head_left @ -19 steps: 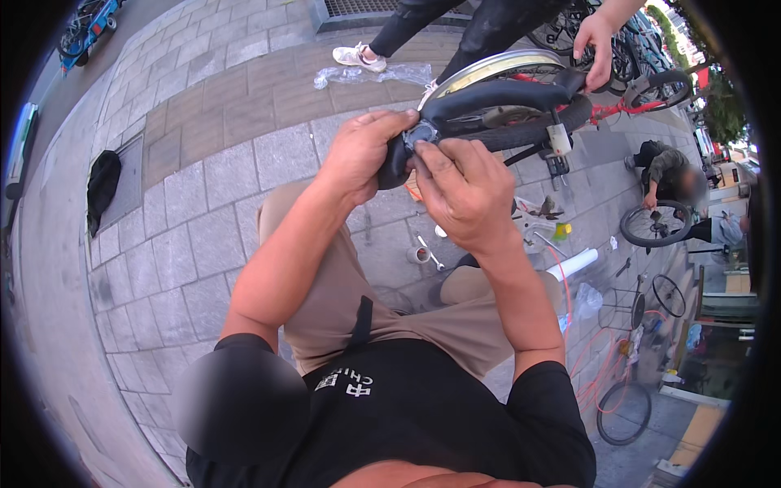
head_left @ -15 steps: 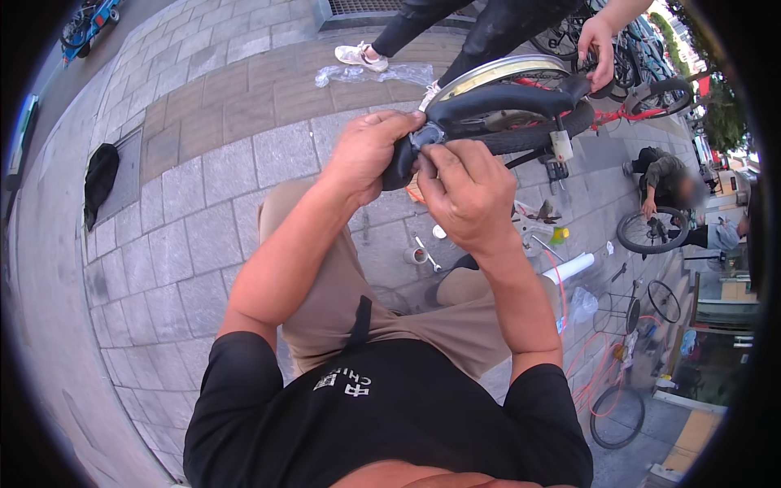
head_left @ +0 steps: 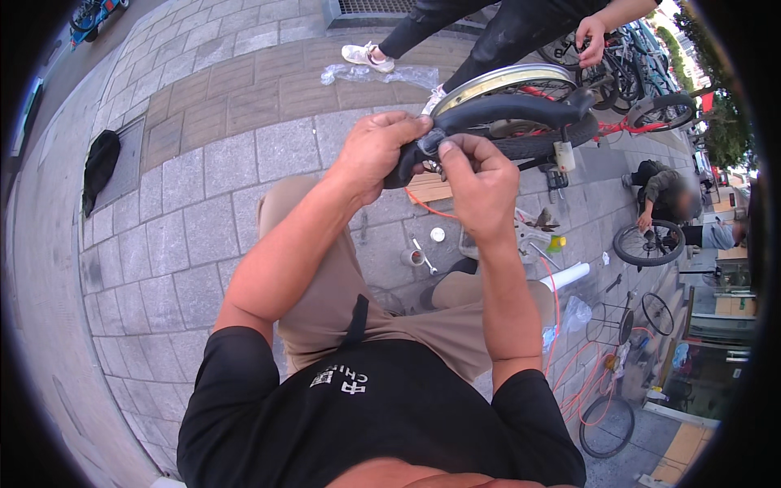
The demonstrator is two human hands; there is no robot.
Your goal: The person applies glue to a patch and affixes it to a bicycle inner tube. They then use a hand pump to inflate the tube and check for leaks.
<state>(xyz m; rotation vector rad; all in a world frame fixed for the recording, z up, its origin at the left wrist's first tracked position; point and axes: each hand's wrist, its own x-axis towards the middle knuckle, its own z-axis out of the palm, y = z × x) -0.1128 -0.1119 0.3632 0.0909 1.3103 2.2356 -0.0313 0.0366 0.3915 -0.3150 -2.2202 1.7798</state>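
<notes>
Pavement (head_left: 211,179) under tube (head_left: 514,109), bicycles (head_left: 622,77) beyond

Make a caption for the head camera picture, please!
The left hand holds a black tube, the right hand at its grey patch, beside a wheel.

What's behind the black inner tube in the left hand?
Past the inner tube, a wheel's rim and a black tyre show; whatever lies directly behind the tube is covered.

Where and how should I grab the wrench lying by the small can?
Probably mid-shank on the wrench, pinched across its narrow width from above, leaning in from your right: it lies flat, long and thin, with the small can close on its left.
</notes>
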